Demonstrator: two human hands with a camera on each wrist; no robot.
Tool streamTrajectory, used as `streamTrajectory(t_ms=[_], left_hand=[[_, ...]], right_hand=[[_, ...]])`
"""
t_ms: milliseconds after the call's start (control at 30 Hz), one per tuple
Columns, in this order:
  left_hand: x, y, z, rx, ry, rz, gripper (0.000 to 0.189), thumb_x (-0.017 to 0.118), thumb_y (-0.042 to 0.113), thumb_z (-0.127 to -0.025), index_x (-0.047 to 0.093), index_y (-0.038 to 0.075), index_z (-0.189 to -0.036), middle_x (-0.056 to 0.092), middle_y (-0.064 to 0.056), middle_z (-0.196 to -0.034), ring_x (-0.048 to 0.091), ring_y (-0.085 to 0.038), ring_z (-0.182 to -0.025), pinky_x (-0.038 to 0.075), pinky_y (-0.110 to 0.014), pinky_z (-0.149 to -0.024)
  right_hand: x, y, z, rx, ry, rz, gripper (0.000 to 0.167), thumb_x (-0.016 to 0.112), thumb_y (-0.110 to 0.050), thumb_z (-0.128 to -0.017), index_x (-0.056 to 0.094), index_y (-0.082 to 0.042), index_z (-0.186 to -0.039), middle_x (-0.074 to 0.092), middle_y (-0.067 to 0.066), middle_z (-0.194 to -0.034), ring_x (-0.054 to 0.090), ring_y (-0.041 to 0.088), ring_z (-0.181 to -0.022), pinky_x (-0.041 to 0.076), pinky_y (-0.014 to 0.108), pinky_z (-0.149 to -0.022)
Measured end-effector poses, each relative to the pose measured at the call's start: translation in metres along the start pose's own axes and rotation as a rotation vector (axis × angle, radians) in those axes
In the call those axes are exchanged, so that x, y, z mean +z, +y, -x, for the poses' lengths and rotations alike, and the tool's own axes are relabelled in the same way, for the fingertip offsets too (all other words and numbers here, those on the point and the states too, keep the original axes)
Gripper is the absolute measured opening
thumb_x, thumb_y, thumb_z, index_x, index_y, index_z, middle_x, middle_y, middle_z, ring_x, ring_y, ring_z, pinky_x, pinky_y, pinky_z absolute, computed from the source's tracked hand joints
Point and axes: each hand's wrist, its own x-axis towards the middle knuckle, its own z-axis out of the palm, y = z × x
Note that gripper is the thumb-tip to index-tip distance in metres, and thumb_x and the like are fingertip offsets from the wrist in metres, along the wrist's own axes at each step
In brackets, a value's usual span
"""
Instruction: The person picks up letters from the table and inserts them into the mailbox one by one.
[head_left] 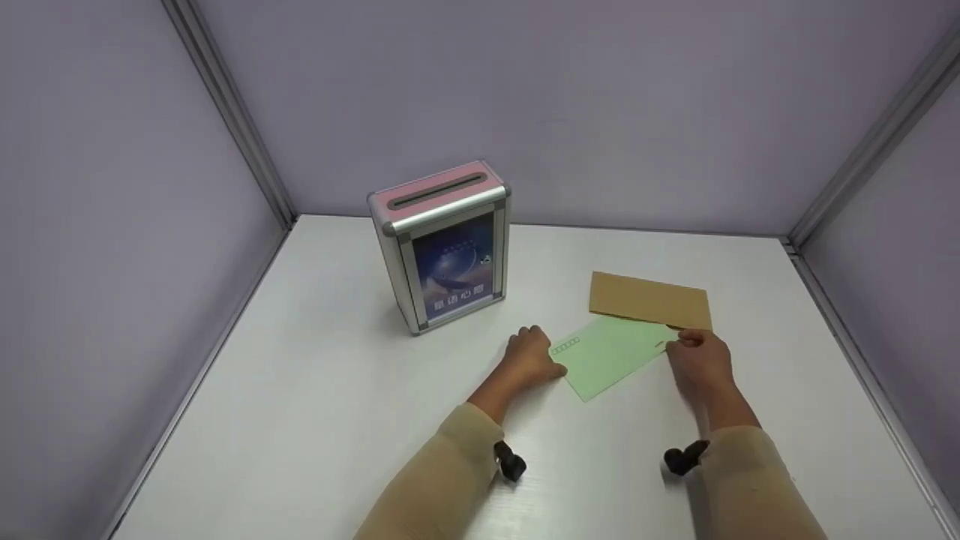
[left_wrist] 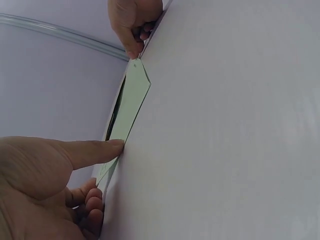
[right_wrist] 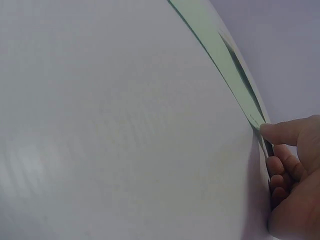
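A light green envelope (head_left: 611, 356) lies at a slant over the white table, with a row of small postcode squares at its left end. My left hand (head_left: 529, 358) holds that end, its thumb (left_wrist: 95, 152) on the near edge and the other fingers around the far corner. At the opposite end, my right hand (head_left: 703, 360) pinches the envelope's corner between thumb (right_wrist: 282, 132) and fingers. Just behind the green envelope is a brown envelope (head_left: 649, 296), its near edge close to my right fingertips. In the right wrist view, the curled fingers partly hide behind the thumb.
A metal-framed box (head_left: 454, 259) with a pink top, a long slot and a blue printed front door stands at the back, left of the envelopes. Pale panels (head_left: 570, 112) enclose the white table (head_left: 322, 375) at the back and sides, with metal rails along them.
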Motion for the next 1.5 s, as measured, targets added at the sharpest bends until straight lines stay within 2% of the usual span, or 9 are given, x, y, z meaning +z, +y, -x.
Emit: streamTrajectory(t_ms=[167,500,667,833,900,967,1100,1200,1500], left_hand=[[-0.003,-0.002,0.002,0.024,-0.002,0.025,0.045,0.087,0.022,-0.087,0.058,0.002,-0.115,0.063,-0.008,-0.103,0.054,-0.021,-0.092,0.053,-0.038,-0.089],[-0.006,-0.012,0.001,0.025,-0.082,0.221,0.036,0.076,0.02,-0.099,0.058,0.007,-0.127,0.075,-0.01,-0.111,0.059,-0.015,-0.087,0.049,-0.029,-0.079],[-0.01,-0.014,0.001,-0.004,-0.137,0.34,0.031,0.067,0.022,-0.103,0.061,0.009,-0.131,0.077,-0.01,-0.109,0.064,-0.014,-0.081,0.048,-0.026,-0.069],[-0.016,-0.015,0.004,-0.038,-0.143,0.44,0.03,0.07,0.022,-0.1,0.063,0.01,-0.127,0.076,-0.007,-0.106,0.065,-0.014,-0.081,0.048,-0.025,-0.068],[-0.019,-0.016,0.006,-0.046,-0.14,0.443,0.031,0.071,0.022,-0.099,0.064,0.011,-0.127,0.074,-0.005,-0.104,0.065,-0.014,-0.083,0.048,-0.025,-0.07],[-0.022,-0.018,0.008,-0.058,-0.148,0.443,0.032,0.071,0.023,-0.098,0.064,0.012,-0.128,0.071,-0.003,-0.101,0.064,-0.014,-0.083,0.048,-0.025,-0.071],[-0.028,-0.024,0.01,-0.062,-0.173,0.445,0.032,0.072,0.022,-0.096,0.065,0.012,-0.126,0.067,0.0,-0.094,0.063,-0.015,-0.081,0.049,-0.026,-0.068],[-0.031,-0.028,0.011,-0.049,-0.189,0.429,0.032,0.072,0.021,-0.095,0.065,0.011,-0.124,0.066,0.0,-0.092,0.062,-0.015,-0.081,0.048,-0.025,-0.067],[-0.038,-0.041,0.017,0.01,-0.261,0.372,0.032,0.071,0.017,-0.095,0.063,0.009,-0.125,0.068,-0.001,-0.098,0.064,-0.014,-0.078,0.049,-0.025,-0.066]], right_hand=[[0.001,-0.002,-0.002,-0.019,0.047,-0.011,0.048,0.061,-0.026,-0.106,0.058,0.003,-0.144,0.064,0.02,-0.135,0.06,0.028,-0.119,0.048,0.027,-0.09],[0.001,-0.002,-0.004,0.015,0.052,-0.022,0.048,0.06,-0.025,-0.105,0.059,0.0,-0.146,0.063,0.023,-0.14,0.058,0.032,-0.125,0.047,0.028,-0.091],[-0.006,-0.006,0.0,0.02,-0.022,-0.069,0.053,0.061,-0.024,-0.104,0.056,0.002,-0.15,0.053,0.027,-0.156,0.048,0.039,-0.145,0.045,0.039,-0.109],[-0.017,-0.01,0.003,0.083,-0.127,-0.139,0.06,0.061,-0.029,-0.107,0.048,-0.001,-0.159,0.037,0.027,-0.17,0.037,0.042,-0.156,0.038,0.05,-0.124],[-0.02,-0.012,0.005,0.102,-0.158,-0.14,0.062,0.062,-0.03,-0.107,0.046,-0.002,-0.16,0.046,0.025,-0.162,0.05,0.038,-0.14,0.045,0.046,-0.113],[-0.022,-0.015,0.006,0.108,-0.184,-0.147,0.063,0.063,-0.028,-0.106,0.046,-0.001,-0.16,0.063,0.016,-0.137,0.06,0.026,-0.11,0.05,0.039,-0.096],[-0.025,-0.019,0.008,0.094,-0.235,-0.218,0.058,0.063,-0.016,-0.104,0.045,0.005,-0.155,0.061,-0.009,-0.09,0.047,0.008,-0.07,0.047,0.029,-0.072],[-0.026,-0.022,0.009,0.082,-0.283,-0.244,0.052,0.061,-0.011,-0.104,0.044,0.007,-0.149,0.058,-0.009,-0.086,0.048,0.008,-0.071,0.049,0.028,-0.071],[-0.026,-0.034,0.017,0.106,-0.342,-0.207,0.034,0.065,-0.016,-0.104,0.05,-0.005,-0.132,0.058,-0.005,-0.099,0.056,0.012,-0.094,0.056,0.03,-0.087]])
